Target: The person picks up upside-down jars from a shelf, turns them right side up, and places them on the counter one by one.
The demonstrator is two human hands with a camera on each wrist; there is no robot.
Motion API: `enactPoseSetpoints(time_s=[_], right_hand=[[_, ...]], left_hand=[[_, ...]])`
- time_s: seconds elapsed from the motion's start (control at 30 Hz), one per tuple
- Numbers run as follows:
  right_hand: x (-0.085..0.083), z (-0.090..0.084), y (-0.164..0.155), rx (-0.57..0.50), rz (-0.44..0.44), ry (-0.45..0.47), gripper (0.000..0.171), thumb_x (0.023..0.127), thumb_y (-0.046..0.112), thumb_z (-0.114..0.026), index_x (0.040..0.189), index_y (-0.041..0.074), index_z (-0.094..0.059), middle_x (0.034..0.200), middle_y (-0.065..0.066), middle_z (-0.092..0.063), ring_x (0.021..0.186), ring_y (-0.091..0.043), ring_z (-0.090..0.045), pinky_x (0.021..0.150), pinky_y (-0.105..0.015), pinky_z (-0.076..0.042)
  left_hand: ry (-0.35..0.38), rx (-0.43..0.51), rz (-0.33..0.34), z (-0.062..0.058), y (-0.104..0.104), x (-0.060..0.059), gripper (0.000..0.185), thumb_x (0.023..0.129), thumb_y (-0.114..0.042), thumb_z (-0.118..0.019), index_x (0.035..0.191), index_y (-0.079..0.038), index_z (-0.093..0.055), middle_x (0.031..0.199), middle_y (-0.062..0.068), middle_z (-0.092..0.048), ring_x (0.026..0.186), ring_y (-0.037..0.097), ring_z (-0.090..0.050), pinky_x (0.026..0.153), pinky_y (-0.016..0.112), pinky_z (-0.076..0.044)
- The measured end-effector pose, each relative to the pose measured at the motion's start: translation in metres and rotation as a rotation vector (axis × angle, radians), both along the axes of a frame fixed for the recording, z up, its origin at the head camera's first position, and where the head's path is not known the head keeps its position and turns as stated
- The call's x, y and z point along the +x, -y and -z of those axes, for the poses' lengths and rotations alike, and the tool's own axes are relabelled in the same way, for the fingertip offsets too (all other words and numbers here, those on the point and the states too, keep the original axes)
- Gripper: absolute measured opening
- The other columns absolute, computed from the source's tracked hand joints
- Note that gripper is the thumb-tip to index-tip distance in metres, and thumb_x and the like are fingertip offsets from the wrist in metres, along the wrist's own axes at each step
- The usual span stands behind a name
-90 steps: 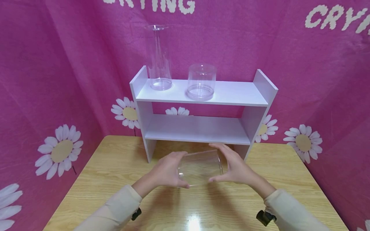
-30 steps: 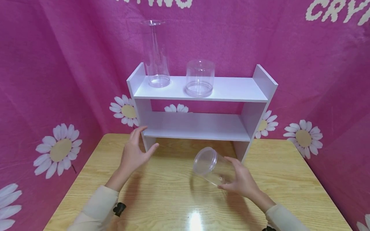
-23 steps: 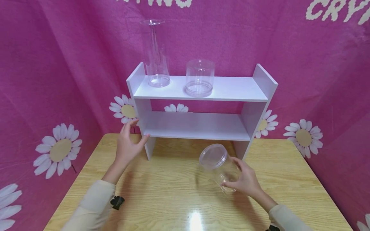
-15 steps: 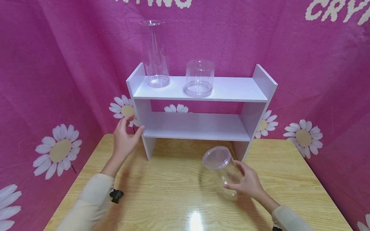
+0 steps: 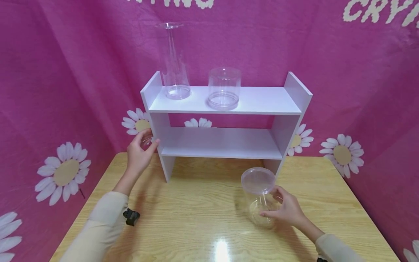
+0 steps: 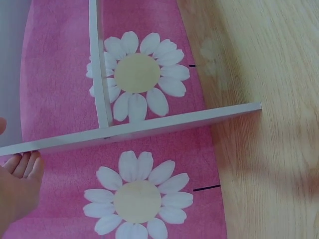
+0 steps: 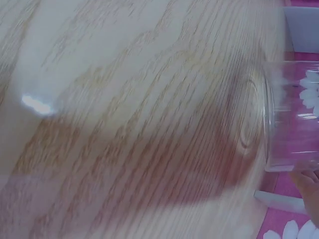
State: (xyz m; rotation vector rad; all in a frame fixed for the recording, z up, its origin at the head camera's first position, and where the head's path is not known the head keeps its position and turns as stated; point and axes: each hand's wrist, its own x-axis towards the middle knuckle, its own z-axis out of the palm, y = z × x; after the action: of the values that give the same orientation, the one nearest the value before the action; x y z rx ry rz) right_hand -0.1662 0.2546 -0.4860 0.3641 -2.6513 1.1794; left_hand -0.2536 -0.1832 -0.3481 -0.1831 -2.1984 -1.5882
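My right hand (image 5: 286,209) grips a clear plastic jar (image 5: 258,182) by its side, over the right front of the table. The jar is nearly upright, its round capped end facing up; whether its base touches the wood I cannot tell. In the right wrist view the jar (image 7: 289,134) is at the right edge, with fingertips (image 7: 305,179) against it. My left hand (image 5: 139,151) holds the left side panel of the white shelf (image 5: 226,154). In the left wrist view, fingers (image 6: 27,164) touch the panel's outer face (image 6: 164,122), the thumb on the other side.
On the shelf's top board, a tall clear cylinder (image 5: 176,65) stands at the left and a short clear jar (image 5: 224,89) near the middle. The wooden table (image 5: 196,218) extends in front. A pink curtain (image 5: 262,43) with daisies encloses the back and sides.
Both hands first held the jar on its side. The left hand let go and moved left to the shelf panel. The right hand turned the jar nearly upright and carried it right.
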Motion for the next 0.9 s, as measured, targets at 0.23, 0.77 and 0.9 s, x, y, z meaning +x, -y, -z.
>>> enactPoseSetpoints(time_s=[0.23, 0.77, 0.9], right_hand=[[-0.003, 0.008, -0.009, 0.001, -0.005, 0.007, 0.082, 0.051, 0.020, -0.095, 0.118, -0.006, -0.056, 0.108, -0.021, -0.069, 0.103, -0.025, -0.068, 0.086, -0.038, -0.058], [-0.006, 0.022, -0.034, -0.036, -0.021, 0.007, 0.082, 0.054, 0.015, -0.093, 0.124, -0.004, -0.054, 0.115, -0.022, -0.066, 0.102, 0.020, -0.045, 0.087, -0.011, -0.047], [-0.006, 0.024, -0.035, -0.055, -0.037, 0.034, 0.085, 0.058, 0.012, -0.092, 0.129, -0.005, -0.049, 0.121, -0.024, -0.063, 0.106, 0.022, -0.041, 0.091, -0.008, -0.042]], left_hand=[[0.071, -0.005, 0.024, -0.001, 0.007, -0.007, 0.045, 0.092, -0.004, -0.060, 0.134, 0.008, -0.048, 0.133, 0.028, -0.055, 0.126, 0.035, -0.054, 0.108, 0.035, -0.043], [0.219, 0.078, 0.061, -0.003, 0.021, -0.020, 0.044, 0.093, -0.012, -0.061, 0.134, 0.003, -0.052, 0.133, 0.023, -0.057, 0.089, -0.016, -0.055, 0.082, 0.003, -0.047], [0.223, 0.123, 0.054, 0.001, 0.020, -0.023, 0.045, 0.092, -0.012, -0.062, 0.133, 0.004, -0.053, 0.112, -0.004, -0.067, 0.090, -0.014, -0.057, 0.082, 0.004, -0.049]])
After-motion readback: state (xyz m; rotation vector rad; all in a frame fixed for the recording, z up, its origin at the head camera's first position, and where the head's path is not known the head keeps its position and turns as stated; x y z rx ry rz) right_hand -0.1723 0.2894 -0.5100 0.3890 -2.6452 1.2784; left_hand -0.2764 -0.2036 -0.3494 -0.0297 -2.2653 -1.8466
